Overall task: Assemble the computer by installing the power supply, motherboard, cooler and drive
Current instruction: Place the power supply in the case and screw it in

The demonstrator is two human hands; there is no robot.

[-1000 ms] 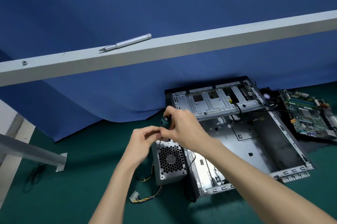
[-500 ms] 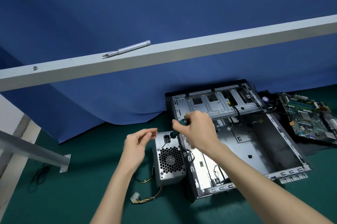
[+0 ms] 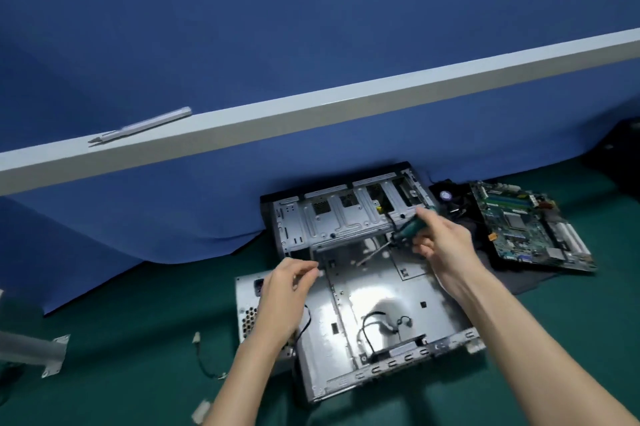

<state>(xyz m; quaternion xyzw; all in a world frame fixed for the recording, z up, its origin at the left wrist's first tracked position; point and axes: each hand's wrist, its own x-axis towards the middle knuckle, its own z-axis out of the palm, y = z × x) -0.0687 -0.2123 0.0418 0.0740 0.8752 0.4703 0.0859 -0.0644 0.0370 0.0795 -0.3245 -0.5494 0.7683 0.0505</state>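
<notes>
An open metal computer case [image 3: 377, 294] lies flat on the green mat. My right hand [image 3: 443, 242] grips a green-handled screwdriver [image 3: 401, 235] over the case's far part, its shaft pointing down-left into the case. My left hand [image 3: 287, 290] hovers over the case's left edge with thumb and fingers brought together; whether they pinch something small is unclear. The grey power supply [image 3: 247, 308] sits outside the case on the left, partly hidden by my left forearm. The green motherboard [image 3: 526, 228] lies to the right of the case.
A grey metal beam [image 3: 311, 120] crosses above the table with a silver pen [image 3: 142, 126] on it. A blue cloth hangs behind. Power supply cables with white plugs [image 3: 201, 411] trail over the mat at lower left. A metal bracket [image 3: 52, 353] stands at far left.
My right hand has carried the screwdriver from above the power supply to the right, over the case's drive bay. My left hand has shifted right to the case's edge. The view has dropped closer.
</notes>
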